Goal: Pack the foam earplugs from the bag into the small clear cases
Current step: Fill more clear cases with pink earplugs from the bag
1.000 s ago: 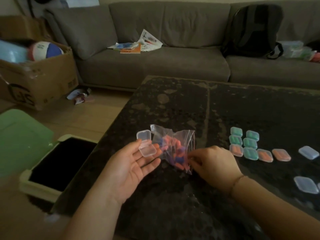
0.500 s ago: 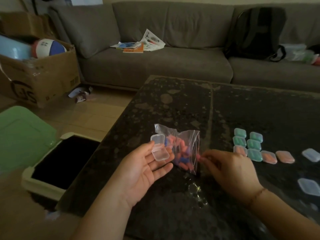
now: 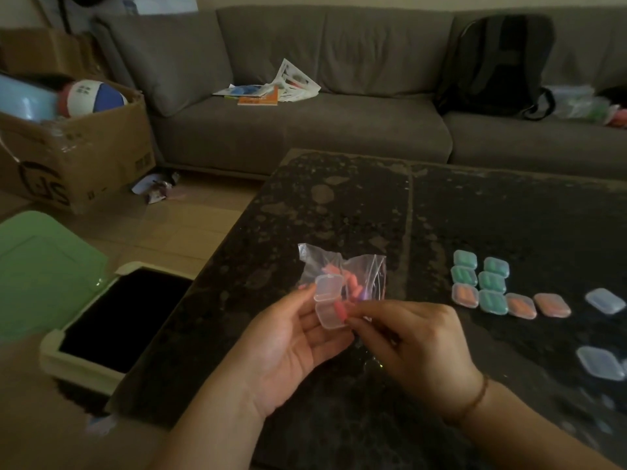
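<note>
My left hand [image 3: 288,347] holds a small clear case [image 3: 327,301] with its lid hinged open, above the dark table [image 3: 339,198]. My right hand [image 3: 417,344] pinches a pink foam earplug [image 3: 340,311] at the case's right edge. Behind the case lies the clear plastic bag [image 3: 346,273] with several pink earplugs inside. To the right, several filled cases sit in rows: green ones [image 3: 488,283] and orange ones [image 3: 551,305].
Two empty clear cases [image 3: 605,301] [image 3: 600,362] lie at the table's right edge. A bin with a green lid [image 3: 44,269] stands on the floor to the left. A cardboard box [image 3: 78,150], a grey sofa [image 3: 305,123] and a black backpack [image 3: 495,62] lie beyond.
My right hand has left the bag with a pink earplug and brought it to the open case. My left hand has moved the case right, in front of the bag.
</note>
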A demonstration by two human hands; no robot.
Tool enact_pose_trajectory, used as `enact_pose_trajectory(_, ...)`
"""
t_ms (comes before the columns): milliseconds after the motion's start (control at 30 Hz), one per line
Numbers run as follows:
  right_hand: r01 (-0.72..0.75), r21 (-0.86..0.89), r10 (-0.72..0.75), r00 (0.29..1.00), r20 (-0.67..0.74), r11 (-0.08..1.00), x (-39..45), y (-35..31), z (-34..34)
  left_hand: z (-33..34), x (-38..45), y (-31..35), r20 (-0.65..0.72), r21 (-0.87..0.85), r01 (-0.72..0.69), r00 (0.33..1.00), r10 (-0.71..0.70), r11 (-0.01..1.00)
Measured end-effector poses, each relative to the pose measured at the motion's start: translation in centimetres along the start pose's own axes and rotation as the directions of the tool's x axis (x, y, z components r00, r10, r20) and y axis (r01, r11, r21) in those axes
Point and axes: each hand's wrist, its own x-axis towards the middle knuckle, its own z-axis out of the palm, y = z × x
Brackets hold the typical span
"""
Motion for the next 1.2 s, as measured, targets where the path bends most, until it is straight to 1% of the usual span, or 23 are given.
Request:
enact_pose_trajectory(167,-0.019,0.006,0.019,1.000,-0.007,1.000,0.1,-0.1,0.9,0.2,0.0,-0.3,0.018,-0.029,0.027,0.999,-0.026,0.999)
enact_pose_trajectory(400,-0.030,0.001,0.030,0.990,0.136,1.000,0.2,0.1,0.7,0.1,0.1,-0.4,-0.005,-0.008,0.020,1.000,-0.020,1.000)
enact_pose_trajectory(467,-0.021,0.009,0.019,0.990,0.141,1.000,0.2,0.1,0.3,0.0,0.0,-0.1,-0.017,-0.006,0.014,1.000,-0.014,1.000)
enact_pose_trajectory(500,-0.033,0.022,0.030,0.992,0.120,0.999,0.1,0.2,0.1,-0.1,-0.1,0.1,-0.027,0.000,0.002,1.000,-0.002,1.000)
enact_pose_trajectory(567,-0.092,0.048,0.090,0.994,0.054,0.995,-0.1,0.6,-0.6,-0.6,-0.2,0.9,-0.077,0.012,-0.045,0.996,0.046,0.999)
enact_pose_trajectory(633,-0.193,0.052,0.193,0.981,0.001,0.980,-0.4,1.4,-1.1,-1.5,-0.1,1.7,-0.153,-0.026,-0.087,0.985,0.082,0.996)
enact_pose_trajectory(700,-0.320,0.021,0.321,0.947,-0.003,0.947,-0.9,2.6,-1.5,-2.2,-0.1,2.5,-0.219,-0.091,-0.106,0.972,0.083,0.990)
enact_pose_trajectory(767,-0.391,-0.058,0.394,0.918,0.050,0.918,-1.1,3.7,-1.3,-2.7,-0.2,2.9,-0.253,-0.141,-0.107,0.965,0.069,0.984)
enact_pose_trajectory(800,-0.389,-0.105,0.398,0.912,0.098,0.915,-1.0,4.1,-1.1,-2.9,-0.1,3.0,-0.258,-0.156,-0.103,0.964,0.060,0.982)
enact_pose_trajectory(867,-0.334,-0.187,0.367,0.913,0.180,0.924,-0.6,4.5,-0.5,-3.0,0.0,3.0,-0.263,-0.173,-0.089,0.964,0.041,0.981)
enact_pose_trajectory(1000,-0.158,-0.349,0.224,0.962,0.157,0.924,0.8,5.7,0.8,-3.3,0.5,3.0,-0.296,-0.177,-0.077,0.955,0.022,0.981)
enact_pose_trajectory(1100,-0.094,-0.361,0.173,0.966,0.193,0.928,2.0,6.7,2.2,-3.8,0.9,2.8,-0.322,-0.175,-0.083,0.946,0.022,0.981)
enact_pose_trajectory(1200,-0.072,-0.309,0.158,0.952,0.263,0.948,2.9,7.1,3.2,-4.1,1.5,2.6,-0.328,-0.190,-0.070,0.945,0.004,0.979)
